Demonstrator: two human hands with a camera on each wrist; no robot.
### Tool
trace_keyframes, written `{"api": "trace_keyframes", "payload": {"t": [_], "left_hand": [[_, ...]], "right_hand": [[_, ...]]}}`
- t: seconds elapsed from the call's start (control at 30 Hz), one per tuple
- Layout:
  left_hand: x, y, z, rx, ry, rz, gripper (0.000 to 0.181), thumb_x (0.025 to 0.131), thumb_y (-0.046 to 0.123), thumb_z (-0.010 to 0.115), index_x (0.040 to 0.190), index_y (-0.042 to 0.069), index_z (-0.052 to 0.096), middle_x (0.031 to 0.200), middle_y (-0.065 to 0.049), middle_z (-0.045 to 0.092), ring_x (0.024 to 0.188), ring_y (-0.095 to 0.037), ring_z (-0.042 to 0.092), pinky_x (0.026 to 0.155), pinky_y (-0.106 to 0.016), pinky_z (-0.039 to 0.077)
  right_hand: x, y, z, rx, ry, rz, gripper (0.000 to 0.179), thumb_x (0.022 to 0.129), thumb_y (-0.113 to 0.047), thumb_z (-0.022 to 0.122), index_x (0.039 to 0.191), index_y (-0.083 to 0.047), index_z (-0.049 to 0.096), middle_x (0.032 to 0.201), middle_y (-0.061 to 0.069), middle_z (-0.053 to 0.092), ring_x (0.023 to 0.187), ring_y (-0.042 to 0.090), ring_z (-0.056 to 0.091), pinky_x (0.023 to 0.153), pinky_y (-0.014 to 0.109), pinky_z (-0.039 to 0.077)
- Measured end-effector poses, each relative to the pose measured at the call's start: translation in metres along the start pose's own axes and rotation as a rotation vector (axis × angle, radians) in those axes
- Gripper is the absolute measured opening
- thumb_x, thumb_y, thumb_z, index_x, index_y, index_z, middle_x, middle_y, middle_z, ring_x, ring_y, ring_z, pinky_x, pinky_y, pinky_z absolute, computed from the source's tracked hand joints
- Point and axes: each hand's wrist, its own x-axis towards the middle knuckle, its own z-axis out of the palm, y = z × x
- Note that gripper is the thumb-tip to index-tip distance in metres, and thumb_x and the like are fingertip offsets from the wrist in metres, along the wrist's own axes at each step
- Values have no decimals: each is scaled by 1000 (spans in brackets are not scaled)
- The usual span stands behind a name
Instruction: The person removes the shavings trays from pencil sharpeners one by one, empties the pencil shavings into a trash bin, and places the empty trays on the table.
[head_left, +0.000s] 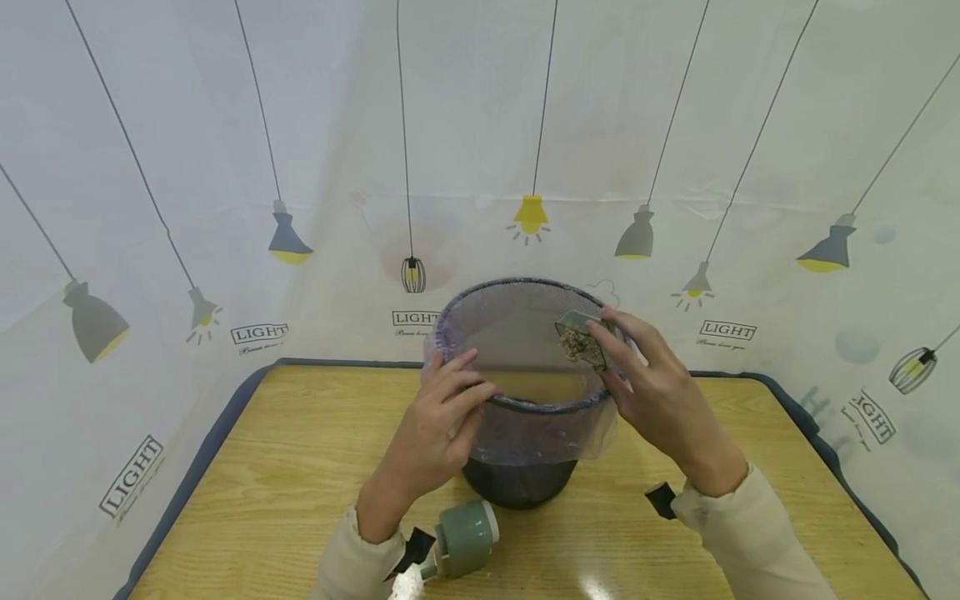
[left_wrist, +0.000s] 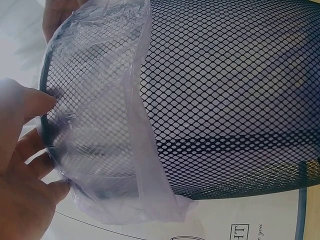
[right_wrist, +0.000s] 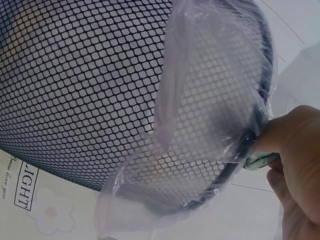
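Note:
A black mesh trash can (head_left: pixel 517 483) stands on the table, its rim lined with a thin translucent purple bag (head_left: pixel 517 437). My left hand (head_left: pixel 438 417) holds the near left rim, fingers over the edge and thumb outside; the left wrist view shows the thumb (left_wrist: pixel 40 102) at the rim. With my right hand (head_left: pixel 652 392) I grip a small clear container (head_left: pixel 577 319) tilted over the can's right side. Pale shavings (head_left: pixel 579 344) lie in it. In the right wrist view only a bit of the container (right_wrist: pixel 262 161) shows beyond the rim.
A green device (head_left: pixel 467 537) with a white rim, perhaps a pencil sharpener, lies on the wooden table (head_left: pixel 300 467) near my left wrist. Behind stands a white sheet (head_left: pixel 480 125) printed with hanging lamps. Dark edging (head_left: pixel 225 433) runs round the table.

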Motion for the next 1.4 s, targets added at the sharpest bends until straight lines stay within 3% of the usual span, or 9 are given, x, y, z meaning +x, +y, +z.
{"api": "trace_keyframes", "payload": {"t": [0.43, 0.7, 0.83, 0.97, 1.17, 1.4], "left_hand": [[0, -1, 0, 8, 1, 9, 21, 94, 2, 62, 113, 4, 72, 111, -7, 66, 138, -31, 45, 119, -60, 18], [1, -1, 0, 9, 5, 12, 21, 94, 2, 62, 113, 4, 72, 111, -8, 66, 138, -31, 45, 118, -61, 18], [0, -1, 0, 12, 1, 8, 22, 94, 2, 62, 113, 5, 72, 111, -7, 66, 138, -31, 45, 119, -60, 18], [1, -2, 0, 14, 3, 11, 22, 94, 2, 61, 113, 5, 72, 111, -8, 66, 138, -31, 45, 119, -60, 18], [1, -2, 1, 9, 9, 18, 22, 94, 1, 61, 112, 5, 72, 111, -8, 66, 137, -32, 46, 119, -60, 19], [1, -2, 1, 4, 8, 16, 22, 94, 2, 62, 113, 5, 72, 111, -7, 66, 137, -32, 46, 118, -61, 19]], "right_hand": [[1, -1, 1, -3, 24, -29, 77, 67, 17, 80, 138, 3, 52, 136, 27, 48, 122, 40, 52, 94, 41, 47], [3, -2, 2, 24, 65, -34, 81, 61, 20, 81, 135, 1, 54, 136, 23, 49, 120, 38, 53, 105, 29, 39], [2, -1, 3, 10, 64, -48, 60, 79, 14, 71, 135, 1, 54, 136, 24, 49, 120, 38, 53, 109, 29, 38], [2, -1, 4, 1, 67, -66, 35, 99, 0, 53, 134, 2, 55, 135, 24, 49, 119, 39, 54, 112, 29, 36], [3, -1, 6, -8, 107, -115, 33, 107, -9, 38, 131, 3, 57, 133, 27, 51, 117, 41, 54, 117, 26, 30], [4, -2, 7, -20, 120, -164, 32, 106, -3, 38, 130, 4, 58, 133, 27, 52, 117, 42, 54, 117, 27, 29]]}}
